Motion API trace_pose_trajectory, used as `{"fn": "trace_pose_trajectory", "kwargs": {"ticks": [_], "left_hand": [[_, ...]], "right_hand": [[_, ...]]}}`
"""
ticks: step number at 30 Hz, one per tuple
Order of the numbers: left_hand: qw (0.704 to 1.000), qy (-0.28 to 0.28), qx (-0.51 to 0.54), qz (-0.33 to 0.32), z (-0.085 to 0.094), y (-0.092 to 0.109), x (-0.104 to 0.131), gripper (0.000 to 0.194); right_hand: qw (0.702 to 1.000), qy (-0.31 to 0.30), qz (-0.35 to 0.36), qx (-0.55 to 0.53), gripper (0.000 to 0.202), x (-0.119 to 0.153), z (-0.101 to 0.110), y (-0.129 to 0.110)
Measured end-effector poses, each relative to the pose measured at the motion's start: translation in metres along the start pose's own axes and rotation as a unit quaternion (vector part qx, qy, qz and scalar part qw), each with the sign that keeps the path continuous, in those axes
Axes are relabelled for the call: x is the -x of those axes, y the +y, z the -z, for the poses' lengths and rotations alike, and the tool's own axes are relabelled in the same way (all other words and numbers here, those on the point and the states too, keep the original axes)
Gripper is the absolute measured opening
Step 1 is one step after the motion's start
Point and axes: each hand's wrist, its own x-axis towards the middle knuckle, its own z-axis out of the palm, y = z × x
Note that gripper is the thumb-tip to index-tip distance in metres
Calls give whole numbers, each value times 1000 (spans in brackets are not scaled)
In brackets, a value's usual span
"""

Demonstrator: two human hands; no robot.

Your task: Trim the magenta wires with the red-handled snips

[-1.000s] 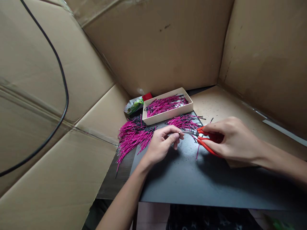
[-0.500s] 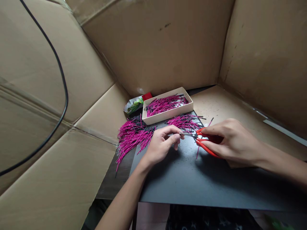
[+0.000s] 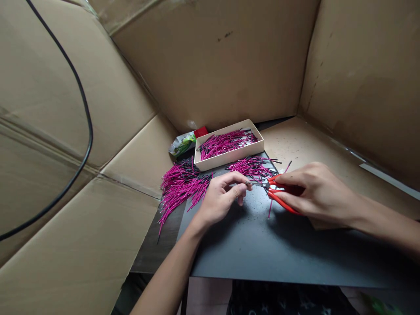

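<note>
My right hand (image 3: 316, 192) is closed round the red handles of a pair of scissors (image 3: 277, 192). Their thin metal blades point left and reach the fingertips of my left hand (image 3: 226, 192). Thumb and forefinger of that hand are pinched together at a small dark end, too small to name. A magenta wire with a black end (image 3: 270, 210) slants behind the scissors; whether it lies on the board or is held, I cannot tell. Just beyond my hands lies a bunch of magenta-and-black wires (image 3: 251, 166). A bigger pile of such wires (image 3: 183, 188) lies left of my left hand.
A cream open box (image 3: 229, 159) holding many magenta wires stands behind the hands, beside a green-and-red packet (image 3: 185, 142). The grey board (image 3: 249, 258) carries dark specks. Cardboard walls (image 3: 210, 65) enclose the place, and a black cable (image 3: 87, 109) hangs at left.
</note>
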Motion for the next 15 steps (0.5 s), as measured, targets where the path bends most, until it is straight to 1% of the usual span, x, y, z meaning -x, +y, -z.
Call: {"fn": "trace_pose_trajectory", "kwargs": {"ticks": [4,8,11,15], "left_hand": [[1000,0,-4,-1,0,1,0,17],[1000,2,-7,-11,1,1,0,16],[1000,3,-10,-9,1,0,0,16],[1000,3,-15,-7,1,0,0,18]], "right_hand": [[1000,-3,-4,0,22,0,0,1],[1000,16,-14,1,23,-1,2,-3],[1000,8,-22,9,21,-1,1,-5],[1000,4,-12,2,23,0,0,-2]]}}
